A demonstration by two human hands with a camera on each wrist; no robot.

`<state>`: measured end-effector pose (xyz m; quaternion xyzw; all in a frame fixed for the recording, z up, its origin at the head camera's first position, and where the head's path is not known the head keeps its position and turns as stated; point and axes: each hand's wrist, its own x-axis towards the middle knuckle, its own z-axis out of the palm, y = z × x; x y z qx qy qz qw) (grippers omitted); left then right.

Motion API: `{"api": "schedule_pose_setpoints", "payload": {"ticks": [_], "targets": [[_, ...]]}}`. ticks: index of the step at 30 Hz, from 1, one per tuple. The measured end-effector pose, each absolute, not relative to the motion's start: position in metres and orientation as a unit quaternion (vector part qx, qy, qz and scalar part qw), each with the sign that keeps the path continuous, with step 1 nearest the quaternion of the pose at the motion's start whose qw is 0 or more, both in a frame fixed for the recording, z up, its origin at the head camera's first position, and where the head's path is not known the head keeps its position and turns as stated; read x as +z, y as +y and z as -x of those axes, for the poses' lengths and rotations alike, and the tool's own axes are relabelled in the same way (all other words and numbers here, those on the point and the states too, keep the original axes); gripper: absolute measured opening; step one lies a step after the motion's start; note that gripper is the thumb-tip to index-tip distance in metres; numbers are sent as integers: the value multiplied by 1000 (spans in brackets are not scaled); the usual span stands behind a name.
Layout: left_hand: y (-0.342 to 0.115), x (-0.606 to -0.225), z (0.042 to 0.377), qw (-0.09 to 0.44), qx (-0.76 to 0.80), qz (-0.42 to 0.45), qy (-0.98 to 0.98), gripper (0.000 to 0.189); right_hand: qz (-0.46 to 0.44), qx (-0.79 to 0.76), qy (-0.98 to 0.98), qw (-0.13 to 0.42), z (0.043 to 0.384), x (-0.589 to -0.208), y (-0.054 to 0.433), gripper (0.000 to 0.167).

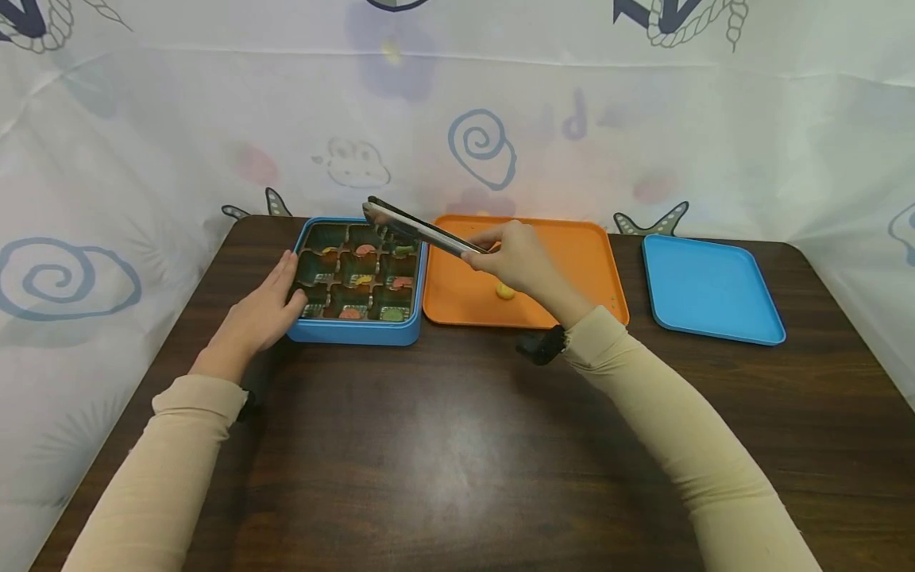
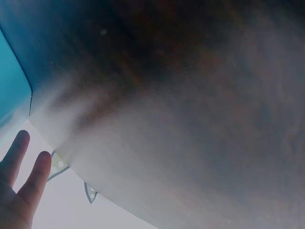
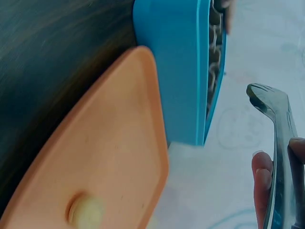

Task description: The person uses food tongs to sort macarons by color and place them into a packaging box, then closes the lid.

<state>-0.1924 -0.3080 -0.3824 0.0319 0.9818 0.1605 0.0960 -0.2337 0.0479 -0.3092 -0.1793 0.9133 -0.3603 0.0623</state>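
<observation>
My left hand (image 1: 259, 316) rests against the left rim of a blue box (image 1: 353, 332), its fingers extended along the edge. Inside the box a dark divided insert (image 1: 332, 299) has several compartments with small red, yellow and green pieces in many of them. With my right hand (image 1: 516, 256) I grip metal tongs (image 3: 282, 157) between thumb and fingers. The tong tips reach left, raised over the box's far right part, and no piece shows at them in the right wrist view. Below my right hand, one round yellow piece (image 1: 504, 291) lies on an orange tray (image 1: 457, 302).
The orange tray stands close against the box's right side. Farther right on the dark wooden table (image 1: 429, 445) lies a light blue tray (image 1: 713, 286). A printed white cloth (image 1: 572, 159) hangs behind the table's far edge.
</observation>
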Motion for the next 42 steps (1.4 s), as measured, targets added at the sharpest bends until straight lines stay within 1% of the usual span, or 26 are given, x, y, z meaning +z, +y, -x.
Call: {"api": "schedule_pose_setpoints", "payload": {"ticks": [5, 9, 15, 20, 33, 42], "targets": [[-308, -382, 192, 94, 159, -32, 982, 67, 190, -358, 911, 75, 232, -312, 25, 32], [-307, -381, 192, 95, 159, -32, 982, 67, 205, -351, 911, 68, 232, -317, 10, 29], [-307, -382, 192, 98, 158, -33, 982, 66, 221, -343, 911, 56, 230, -324, -9, 32], [-308, -382, 193, 99, 156, -34, 982, 66, 216, -334, 915, 63, 229, -326, -21, 32], [-308, -381, 191, 108, 165, -29, 980, 66, 209, -339, 913, 83, 229, -335, -40, 32], [-307, -379, 190, 115, 167, -26, 979, 66, 198, -321, 922, 93, 228, -338, -44, 36]]}}
